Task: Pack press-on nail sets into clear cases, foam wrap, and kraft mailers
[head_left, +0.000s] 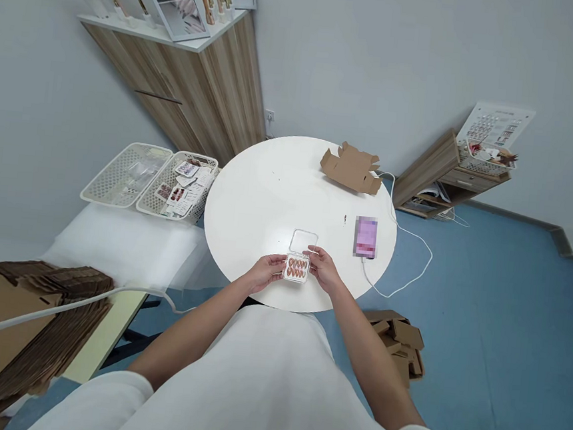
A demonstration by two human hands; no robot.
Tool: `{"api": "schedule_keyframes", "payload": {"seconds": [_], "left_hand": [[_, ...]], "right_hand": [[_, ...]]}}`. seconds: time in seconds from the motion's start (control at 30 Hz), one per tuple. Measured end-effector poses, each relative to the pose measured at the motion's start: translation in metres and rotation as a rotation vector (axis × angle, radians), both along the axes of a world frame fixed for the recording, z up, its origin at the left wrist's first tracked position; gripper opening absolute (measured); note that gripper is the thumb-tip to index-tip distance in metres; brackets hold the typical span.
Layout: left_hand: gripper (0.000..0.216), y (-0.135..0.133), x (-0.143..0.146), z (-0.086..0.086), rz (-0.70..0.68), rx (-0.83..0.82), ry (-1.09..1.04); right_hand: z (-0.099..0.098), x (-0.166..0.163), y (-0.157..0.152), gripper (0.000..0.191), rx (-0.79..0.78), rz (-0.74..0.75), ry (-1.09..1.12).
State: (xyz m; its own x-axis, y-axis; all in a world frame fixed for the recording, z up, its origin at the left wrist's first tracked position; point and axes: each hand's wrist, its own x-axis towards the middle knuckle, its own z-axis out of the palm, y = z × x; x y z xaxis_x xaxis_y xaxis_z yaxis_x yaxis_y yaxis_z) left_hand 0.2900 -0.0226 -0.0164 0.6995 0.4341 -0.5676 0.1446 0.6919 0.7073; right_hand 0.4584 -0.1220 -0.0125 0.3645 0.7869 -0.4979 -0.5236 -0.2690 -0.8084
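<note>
Between my two hands is a small clear plastic case point(295, 279) with its lid point(304, 241) raised and tilted back. Two rows of reddish-brown press-on nails point(296, 267) lie on a white insert inside it. My left hand point(264, 271) grips the case's left side, fingers against its edge. On the opposite side, my right hand point(322, 268) holds the right edge near the hinge, one finger reaching toward the lid. The case is over the near part of the round white table point(252, 198).
An unfolded cardboard box point(351, 168) lies at the table's back right. A phone with a blurred screen point(366, 237) has a white cable attached. White baskets point(179, 185) stand at left, above stacked flat cardboard point(15, 332). Cardboard boxes point(400, 342) sit on the floor at right.
</note>
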Motion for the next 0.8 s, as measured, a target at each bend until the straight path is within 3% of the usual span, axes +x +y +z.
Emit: {"api": "schedule_keyframes", "payload": {"seconds": [0.27, 0.63, 0.8], "left_hand": [[0.033, 0.002, -0.002, 0.003, 0.014, -0.03, 0.0], [0.03, 0.003, -0.004, 0.005, 0.053, -0.045, -0.028], [0.029, 0.001, -0.006, 0.008, 0.034, 0.006, -0.021]], "right_hand": [[0.004, -0.006, -0.003, 0.019, 0.063, 0.012, 0.05], [0.0, -0.03, -0.023, 0.051, 0.008, 0.001, 0.106], [-0.005, -0.033, -0.023, 0.054, 0.004, -0.066, 0.078]]}}
